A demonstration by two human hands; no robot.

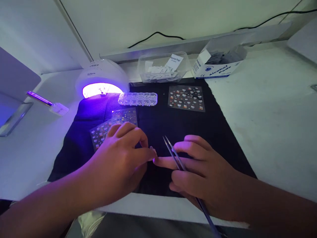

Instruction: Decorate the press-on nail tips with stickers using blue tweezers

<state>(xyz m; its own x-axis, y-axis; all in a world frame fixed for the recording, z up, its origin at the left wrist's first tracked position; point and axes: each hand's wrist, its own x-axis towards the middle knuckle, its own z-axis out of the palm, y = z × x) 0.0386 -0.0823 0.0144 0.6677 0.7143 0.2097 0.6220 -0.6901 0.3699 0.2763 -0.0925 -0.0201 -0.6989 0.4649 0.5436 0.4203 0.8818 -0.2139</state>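
The right hand (205, 175) pinched tweezers (177, 158), tips angled up-left, while the left hand (121, 158) pressed fingertips onto the right forefinger's nail over the black mat (223, 138).

A white table top (267, 109) is covered in the middle by a black rectangular mat (158, 129). A glowing white dome-shaped nail lamp (102, 79), a clear plastic tub (163, 67) and a white cardboard box of alcohol pads (218, 62) are set along its far edge.

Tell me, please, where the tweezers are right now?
In the head view, the tweezers are in the right hand, low and centre over the black mat, tips pointing toward the left hand.
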